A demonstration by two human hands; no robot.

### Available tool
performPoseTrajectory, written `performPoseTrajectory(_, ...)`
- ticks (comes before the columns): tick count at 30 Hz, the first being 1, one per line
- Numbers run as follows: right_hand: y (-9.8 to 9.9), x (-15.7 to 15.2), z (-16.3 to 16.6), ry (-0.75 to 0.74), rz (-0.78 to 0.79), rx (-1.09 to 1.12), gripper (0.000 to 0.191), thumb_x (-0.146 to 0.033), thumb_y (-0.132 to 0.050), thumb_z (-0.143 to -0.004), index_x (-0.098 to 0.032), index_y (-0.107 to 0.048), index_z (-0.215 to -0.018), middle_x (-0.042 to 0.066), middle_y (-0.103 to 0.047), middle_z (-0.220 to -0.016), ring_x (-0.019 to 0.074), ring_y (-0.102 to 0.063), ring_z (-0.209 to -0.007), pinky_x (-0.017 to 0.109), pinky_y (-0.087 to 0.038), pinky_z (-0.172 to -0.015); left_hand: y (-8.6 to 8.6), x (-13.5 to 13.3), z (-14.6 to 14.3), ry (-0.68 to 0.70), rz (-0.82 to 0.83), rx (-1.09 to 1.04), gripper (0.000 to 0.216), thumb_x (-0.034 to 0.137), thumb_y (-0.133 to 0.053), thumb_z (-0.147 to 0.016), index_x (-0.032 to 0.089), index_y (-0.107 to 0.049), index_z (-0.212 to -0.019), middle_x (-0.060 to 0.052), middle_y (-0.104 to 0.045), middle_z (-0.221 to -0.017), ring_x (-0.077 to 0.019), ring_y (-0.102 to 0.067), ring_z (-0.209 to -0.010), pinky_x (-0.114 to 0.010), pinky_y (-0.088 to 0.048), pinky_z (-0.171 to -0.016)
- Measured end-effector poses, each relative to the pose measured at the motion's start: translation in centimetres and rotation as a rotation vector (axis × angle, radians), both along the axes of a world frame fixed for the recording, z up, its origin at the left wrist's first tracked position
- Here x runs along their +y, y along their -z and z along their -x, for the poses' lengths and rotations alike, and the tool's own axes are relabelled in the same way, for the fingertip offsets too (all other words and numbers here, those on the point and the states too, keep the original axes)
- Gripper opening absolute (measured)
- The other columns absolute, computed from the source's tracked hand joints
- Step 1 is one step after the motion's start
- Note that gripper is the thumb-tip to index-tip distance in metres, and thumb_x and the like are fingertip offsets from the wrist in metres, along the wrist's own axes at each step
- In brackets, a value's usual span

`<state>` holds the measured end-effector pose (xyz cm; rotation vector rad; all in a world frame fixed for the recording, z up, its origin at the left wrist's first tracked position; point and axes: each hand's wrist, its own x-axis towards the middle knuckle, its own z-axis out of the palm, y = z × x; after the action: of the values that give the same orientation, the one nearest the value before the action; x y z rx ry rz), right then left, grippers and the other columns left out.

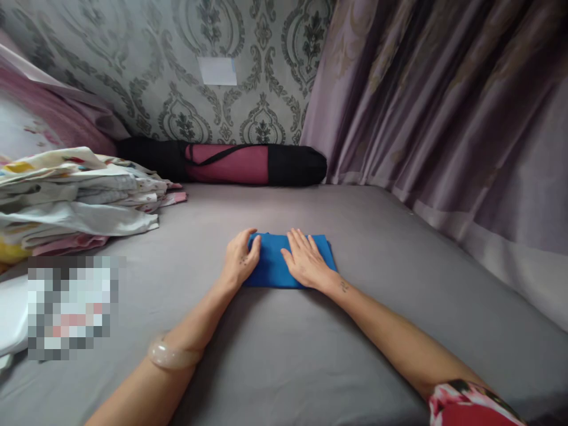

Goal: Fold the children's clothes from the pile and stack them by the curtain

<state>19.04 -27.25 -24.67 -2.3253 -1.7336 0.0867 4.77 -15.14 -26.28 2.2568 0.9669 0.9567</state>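
A folded blue cloth (273, 263) lies flat on the grey sheet, roughly a rectangle with its long side across my view. My left hand (242, 257) rests at its left edge, thumb over the cloth and the other fingers along the side, not closed on it. Flat on the right part of the cloth lies my right hand (306, 258), its fingers stretched out and a little apart. A pale bangle (173, 354) circles my left forearm.
A pile of clothes (80, 201) is heaped on the left, with a blurred-out item (77, 307) below it. Along the patterned wall lies a long black and maroon bag (226, 164). Purple curtains (426, 106) hang down the right side of the grey sheet (399, 254).
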Motion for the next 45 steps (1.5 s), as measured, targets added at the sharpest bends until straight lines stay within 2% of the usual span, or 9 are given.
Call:
performPoseTrajectory(5, 1.2, -1.9, -3.4, 0.148, 0.014, -0.066, 0.068, -0.046, -0.018, -0.098, -0.001, -0.027, -0.148, 0.016, -0.020, -0.156, 0.0257, -0.013, -0.145, 0.044, -0.010, -0.118, 1.0, -1.2, -0.6, 0.136, -0.249, 0.363, 0.056, 0.046, -0.032, -0.095, 0.011, -0.044, -0.138, -0.015, -0.042, -0.146, -0.0274, -0.028, -0.142, -0.045, -0.018, -0.116)
performPoseTrajectory(9, 2.4, -2.1, -4.1, 0.196, 0.068, -0.036, 0.068, -0.046, -0.018, -0.097, -0.001, -0.027, -0.148, 0.017, -0.022, -0.155, 0.0278, -0.016, -0.144, 0.044, -0.014, -0.117, 1.9, -1.1, -0.8, 0.139, -0.139, 0.590, 0.068, 0.053, -0.027, -0.094, 0.008, -0.035, -0.144, -0.017, -0.031, -0.152, -0.0312, -0.021, -0.143, -0.047, -0.019, -0.115)
performPoseTrajectory(13, 2.6, -2.1, -4.1, 0.191, 0.042, -0.054, 0.066, -0.044, -0.023, -0.097, 0.000, -0.029, -0.147, 0.017, -0.027, -0.154, 0.0290, -0.021, -0.143, 0.043, -0.015, -0.116, 1.7, -1.0, -0.8, 0.133, -0.145, 0.629, 0.066, 0.053, -0.026, -0.095, 0.012, -0.036, -0.144, -0.015, -0.032, -0.152, -0.0317, -0.023, -0.143, -0.050, -0.020, -0.113)
performPoseTrajectory(17, 2.0, -1.8, -4.7, 0.188, -0.050, -0.071, 0.053, -0.039, -0.026, -0.099, -0.008, -0.048, -0.136, 0.015, -0.048, -0.142, 0.0274, -0.039, -0.132, 0.044, -0.019, -0.113, 0.2, 0.0, -1.6, 0.118, -0.235, 0.647, 0.051, 0.047, -0.026, -0.096, 0.018, -0.052, -0.130, -0.015, -0.055, -0.134, -0.0301, -0.047, -0.127, -0.052, -0.023, -0.110)
performPoseTrajectory(20, 1.6, -1.5, -5.6, 0.188, -0.104, -0.054, 0.044, -0.031, -0.024, -0.100, -0.018, -0.062, -0.116, 0.010, -0.063, -0.125, 0.0226, -0.052, -0.118, 0.040, -0.023, -0.110, -1.4, 2.2, -2.9, 0.106, -0.164, 0.699, 0.041, 0.039, -0.034, -0.093, 0.020, -0.061, -0.117, -0.014, -0.063, -0.121, -0.0302, -0.056, -0.115, -0.051, -0.029, -0.104)
performPoseTrajectory(23, 1.5, -1.5, -6.4, 0.184, -0.147, -0.039, 0.040, -0.026, -0.026, -0.099, -0.020, -0.063, -0.113, 0.008, -0.064, -0.121, 0.0205, -0.054, -0.115, 0.037, -0.024, -0.109, -2.8, 4.8, -4.5, 0.154, 0.020, 0.715, 0.033, 0.036, -0.051, -0.081, 0.021, -0.068, -0.106, -0.015, -0.065, -0.117, -0.0323, -0.057, -0.112, -0.047, -0.038, -0.097)
performPoseTrajectory(27, 1.8, -1.7, -7.0, 0.191, -0.148, -0.016, 0.039, -0.024, -0.029, -0.098, -0.015, -0.056, -0.124, 0.011, -0.061, -0.127, 0.0217, -0.052, -0.118, 0.035, -0.027, -0.107, -3.7, 7.1, -6.1, 0.288, 0.155, 0.717, 0.027, 0.034, -0.065, -0.062, 0.022, -0.071, -0.085, -0.009, -0.072, -0.095, -0.0240, -0.065, -0.087, -0.027, -0.047, -0.075)
performPoseTrajectory(36, 1.9, -1.7, -7.3, 0.140, -0.120, 0.006, 0.040, -0.021, -0.030, -0.098, -0.012, -0.052, -0.129, 0.013, -0.057, -0.132, 0.0234, -0.050, -0.121, 0.036, -0.029, -0.105, -5.1, 7.8, -6.7, 0.431, 0.346, 0.801, 0.030, 0.036, -0.068, -0.054, 0.017, -0.066, -0.077, 0.001, -0.062, -0.066, -0.0153, -0.053, -0.066, -0.022, -0.039, -0.057)
performPoseTrajectory(45, 1.3, -1.9, -10.0, -0.033, -0.151, 0.226, 0.047, -0.026, -0.048, -0.092, -0.015, -0.043, -0.138, 0.012, -0.052, -0.138, 0.0232, -0.048, -0.126, 0.038, -0.033, -0.107, -9.9, 4.0, -4.0, 0.659, 0.200, 0.563, 0.020, 0.031, -0.060, -0.067, 0.019, -0.048, -0.078, 0.005, -0.044, -0.063, -0.0094, -0.038, -0.055, -0.022, -0.029, -0.049)
